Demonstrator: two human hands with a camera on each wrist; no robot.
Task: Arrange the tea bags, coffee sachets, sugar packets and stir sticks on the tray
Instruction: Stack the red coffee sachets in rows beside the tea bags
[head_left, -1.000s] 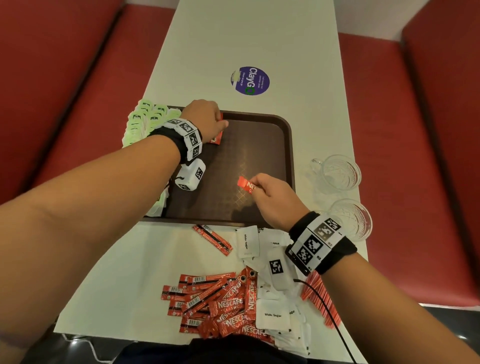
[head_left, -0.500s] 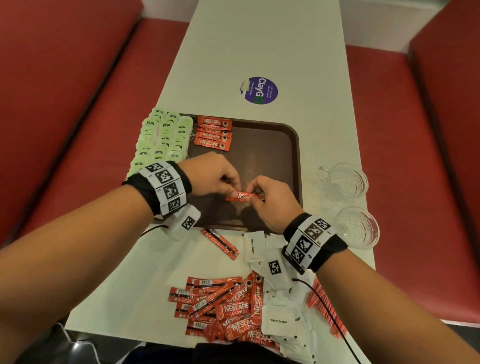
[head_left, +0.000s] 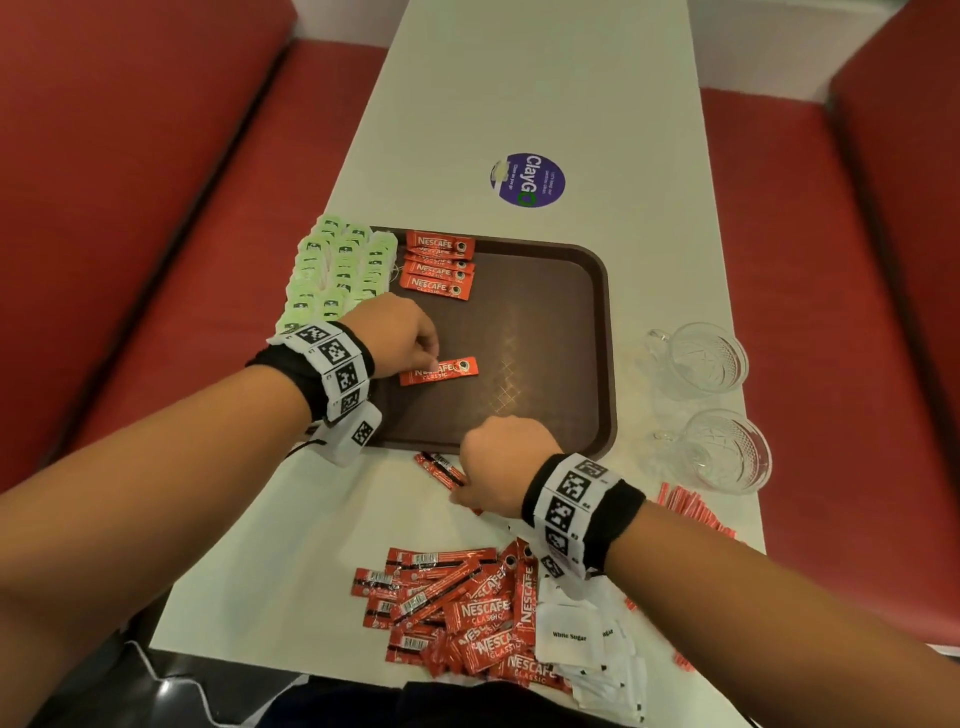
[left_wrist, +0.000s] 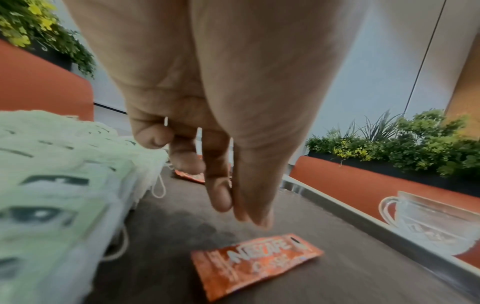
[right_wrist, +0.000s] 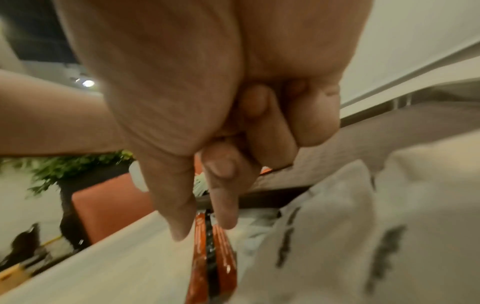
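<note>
A brown tray (head_left: 571, 322) holds green tea bags (head_left: 337, 270) along its left side and a row of red coffee sachets (head_left: 439, 265) at the far left. One more coffee sachet (head_left: 439, 370) (left_wrist: 257, 265) lies flat mid-tray. My left hand (head_left: 428, 361) (left_wrist: 241, 207) hovers just over it, gripping nothing. My right hand (head_left: 462, 493) (right_wrist: 202, 230) is down on the table before the tray. Its thumb and forefinger are spread on either side of a loose sachet (head_left: 439, 467) (right_wrist: 210, 259), not closed on it.
Near the table's front edge lie a heap of coffee sachets (head_left: 457, 613) and white sugar packets (head_left: 576, 639). Red stir sticks (head_left: 691, 512) lie at the right. Two glass cups (head_left: 696, 358) (head_left: 727, 449) stand right of the tray. Red benches flank the table.
Both hands held one sachet over the tray; the left hand has since laid it on the tray and let go. The right hand has drawn back to the loose sachet on the table.
</note>
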